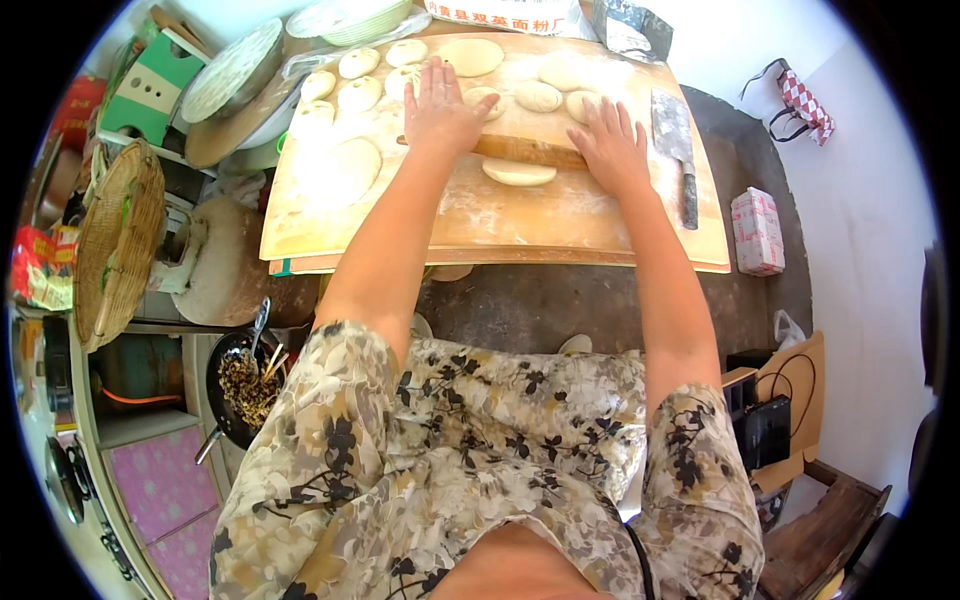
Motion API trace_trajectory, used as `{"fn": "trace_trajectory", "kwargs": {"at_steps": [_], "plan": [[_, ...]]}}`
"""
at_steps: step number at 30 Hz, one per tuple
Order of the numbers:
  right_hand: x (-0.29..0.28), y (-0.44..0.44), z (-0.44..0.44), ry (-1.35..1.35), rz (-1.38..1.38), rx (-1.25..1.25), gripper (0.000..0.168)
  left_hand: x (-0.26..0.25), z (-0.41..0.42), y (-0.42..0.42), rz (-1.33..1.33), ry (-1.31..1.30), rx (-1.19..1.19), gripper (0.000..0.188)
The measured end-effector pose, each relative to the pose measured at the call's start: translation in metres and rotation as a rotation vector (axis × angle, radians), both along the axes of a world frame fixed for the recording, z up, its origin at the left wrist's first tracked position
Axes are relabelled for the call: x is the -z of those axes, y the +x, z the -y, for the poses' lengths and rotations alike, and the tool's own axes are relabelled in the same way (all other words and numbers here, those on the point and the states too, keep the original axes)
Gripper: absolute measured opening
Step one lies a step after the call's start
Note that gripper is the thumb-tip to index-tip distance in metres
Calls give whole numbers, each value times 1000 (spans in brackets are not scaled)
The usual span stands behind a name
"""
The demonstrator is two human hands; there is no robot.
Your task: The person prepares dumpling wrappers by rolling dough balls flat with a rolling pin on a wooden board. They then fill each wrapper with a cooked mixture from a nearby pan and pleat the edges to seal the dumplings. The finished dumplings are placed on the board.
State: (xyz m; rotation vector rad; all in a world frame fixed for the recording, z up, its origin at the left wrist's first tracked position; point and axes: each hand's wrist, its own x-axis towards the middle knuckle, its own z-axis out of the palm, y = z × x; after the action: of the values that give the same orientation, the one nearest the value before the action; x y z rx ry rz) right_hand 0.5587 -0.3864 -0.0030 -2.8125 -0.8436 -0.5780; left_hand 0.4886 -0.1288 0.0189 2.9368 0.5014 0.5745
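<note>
A wooden rolling pin [529, 151] lies across the floured wooden board [525, 232], at the far edge of a dough piece [519, 172]. My left hand [444, 112] is flat over the pin's left part, fingers spread and pointing away. My right hand [613, 146] rests over its right end in the same way. Neither hand's fingers are curled round the pin. Pleated buns [359, 94] stand at the board's far left, beside a flat dough round [352, 169]. Several dough pieces [538, 97] lie beyond the pin. A cleaver [673, 127] lies at the right.
A flour sack [510, 15] stands behind the board. Left are a wicker basket [120, 240], a large jar [225, 262] and a black pan [221, 375] holding chopped filling and a spoon. A wrapped pack [757, 232] is right of the board, with a cardboard box [806, 375] nearer me.
</note>
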Motion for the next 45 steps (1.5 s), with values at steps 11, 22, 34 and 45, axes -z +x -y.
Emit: {"fn": "trace_trajectory", "kwargs": {"at_steps": [11,22,34,45], "plan": [[-22,-14,-4,-85,102,-142,71,27,-8,-23,124,-115,-65,92],[-29,-82,31,-76,-132,-203,66,34,24,-89,28,-81,71,90],[-23,-100,41,-74,-164,-225,71,25,27,-106,-83,-78,140,92],[2,-54,29,-7,-196,-176,72,9,25,-67,-71,-22,151,91]]}}
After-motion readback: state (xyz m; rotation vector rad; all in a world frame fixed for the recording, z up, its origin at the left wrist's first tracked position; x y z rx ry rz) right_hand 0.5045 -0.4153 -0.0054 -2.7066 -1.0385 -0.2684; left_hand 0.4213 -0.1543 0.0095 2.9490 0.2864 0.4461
